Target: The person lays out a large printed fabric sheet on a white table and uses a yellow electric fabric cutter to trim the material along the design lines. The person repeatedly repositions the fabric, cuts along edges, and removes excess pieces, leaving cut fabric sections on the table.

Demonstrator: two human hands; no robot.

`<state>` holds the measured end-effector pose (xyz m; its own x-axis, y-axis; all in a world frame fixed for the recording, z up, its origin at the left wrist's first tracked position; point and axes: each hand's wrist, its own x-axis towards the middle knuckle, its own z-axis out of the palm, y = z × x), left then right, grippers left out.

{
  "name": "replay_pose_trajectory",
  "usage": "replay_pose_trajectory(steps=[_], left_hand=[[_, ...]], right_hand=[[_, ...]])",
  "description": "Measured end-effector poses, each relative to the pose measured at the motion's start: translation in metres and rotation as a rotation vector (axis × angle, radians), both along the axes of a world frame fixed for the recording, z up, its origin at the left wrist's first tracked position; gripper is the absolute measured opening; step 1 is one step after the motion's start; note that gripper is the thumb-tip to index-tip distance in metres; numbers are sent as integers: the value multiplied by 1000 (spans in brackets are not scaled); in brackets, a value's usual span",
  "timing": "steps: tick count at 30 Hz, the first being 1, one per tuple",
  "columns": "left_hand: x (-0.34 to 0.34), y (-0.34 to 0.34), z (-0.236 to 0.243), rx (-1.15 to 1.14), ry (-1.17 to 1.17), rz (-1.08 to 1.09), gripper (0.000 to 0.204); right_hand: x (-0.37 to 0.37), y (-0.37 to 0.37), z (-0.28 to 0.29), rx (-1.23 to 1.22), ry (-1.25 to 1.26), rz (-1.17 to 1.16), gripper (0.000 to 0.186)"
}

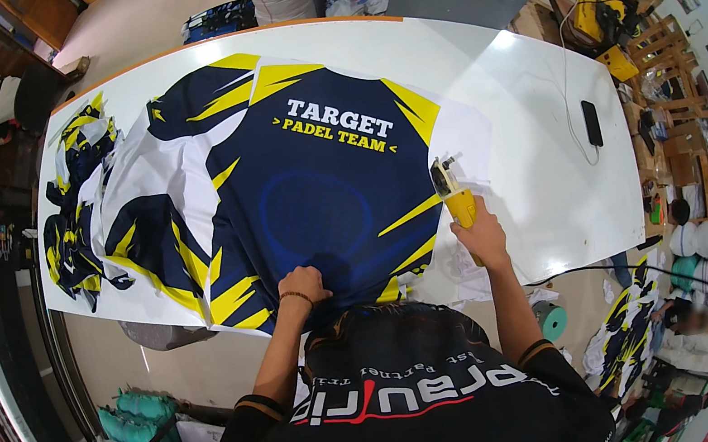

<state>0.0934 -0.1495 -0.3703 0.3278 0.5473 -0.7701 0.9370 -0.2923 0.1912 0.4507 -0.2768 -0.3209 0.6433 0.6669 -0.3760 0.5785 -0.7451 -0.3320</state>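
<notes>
A navy fabric panel [341, 195] with yellow spikes and printed lettering lies spread over the white table. At its near edge my left hand [302, 285] rests with the fingers bent in and closed on the cloth; the fingertips are partly hidden. My right hand [485, 236] grips a yellow handheld electric fabric cutter [461, 205]. The cutter's metal head sits at the panel's right edge, where navy print meets a white margin [462, 136]. To the left, connected white and navy pieces [150, 174] lie in loose folds.
A crumpled heap of printed fabric [82, 207] covers the left end of the white table [552, 200]. A black phone [592, 123] lies at the right, beside a thin cable. The cutter's black cord [664, 273] runs off right. Wooden racks [665, 65] stand beyond.
</notes>
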Motion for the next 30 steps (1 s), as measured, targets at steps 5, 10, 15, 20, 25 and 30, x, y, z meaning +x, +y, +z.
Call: replay_pose_trajectory(steps=[5,10,15,20,25,30], left_hand=[[-2,2,-4,26,-26,-14,35],[-4,2,-17,49,-31,-43,34],[-4,3,-17,37,-34,-61,35],[-2,7,-8,-10,-46,-83,44],[-1,9,0,5,-43,-86,49],[6,9,-3,-5,-96,-183,45]], right_hand=[[-12,26,-7,22,-15,-70,63],[-17,52,-4,-7,-25,-131,64],[-14,80,-9,-23,-37,-213,62],[0,110,-14,2,-71,-243,66],[21,141,-18,14,-82,-328,68],[55,176,-32,11,-132,-407,73]])
